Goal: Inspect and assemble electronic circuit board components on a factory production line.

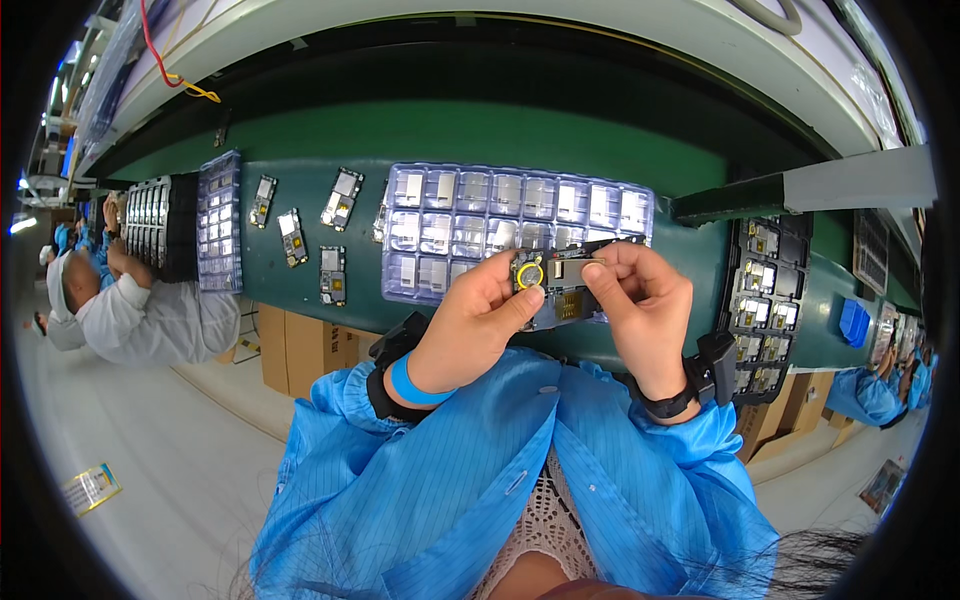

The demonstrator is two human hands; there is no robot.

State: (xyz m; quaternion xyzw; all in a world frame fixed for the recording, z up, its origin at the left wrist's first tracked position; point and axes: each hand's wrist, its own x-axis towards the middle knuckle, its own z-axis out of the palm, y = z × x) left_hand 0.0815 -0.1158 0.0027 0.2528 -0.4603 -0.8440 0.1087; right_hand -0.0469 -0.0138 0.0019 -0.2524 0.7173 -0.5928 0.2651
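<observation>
A small circuit board (568, 306) with a yellow ring and a gold contact patch is held up in front of my chest. My left hand (468, 322) is closed on its left end, thumb beside the ring. My right hand (645, 305) pinches the upper right part, with the thumb on a flat silver metal piece (572, 272) lying against the board. Whether that piece is fixed to it, I cannot tell. Just beyond both hands lies a clear plastic tray (393, 240) with silver rectangular plates in its pockets, partly covered by my fingers.
Several loose circuit boards (332, 275) lie on the green bench left of the tray. At right stands a black tray (735, 315) filled with boards, near a blue bin (854, 321). A grey beam (800, 190) juts in above. A person in white (150, 310) works at far left.
</observation>
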